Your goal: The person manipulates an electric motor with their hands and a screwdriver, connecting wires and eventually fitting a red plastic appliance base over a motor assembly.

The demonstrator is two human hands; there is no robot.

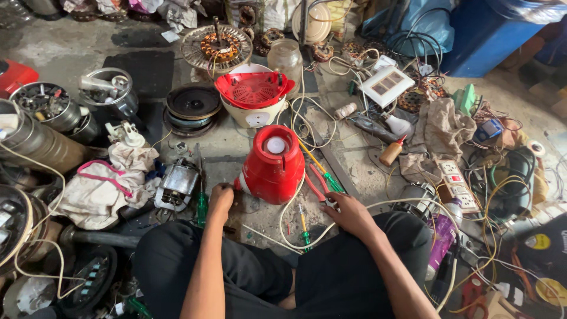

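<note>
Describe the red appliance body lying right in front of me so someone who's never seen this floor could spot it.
Start at the seated person's black-trousered knees and look just beyond the two hands. Between the left hand and the right hand lies the red appliance body. Unlike the red grille-topped cream unit behind it, it is solid glossy red with one round white disc on top.

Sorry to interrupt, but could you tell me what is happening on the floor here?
A person sits cross-legged on a cluttered concrete floor. Their left hand rests at the base of a red plastic appliance housing lying on its side, while their right hand lies on red-handled pliers beside a white cord.
</note>
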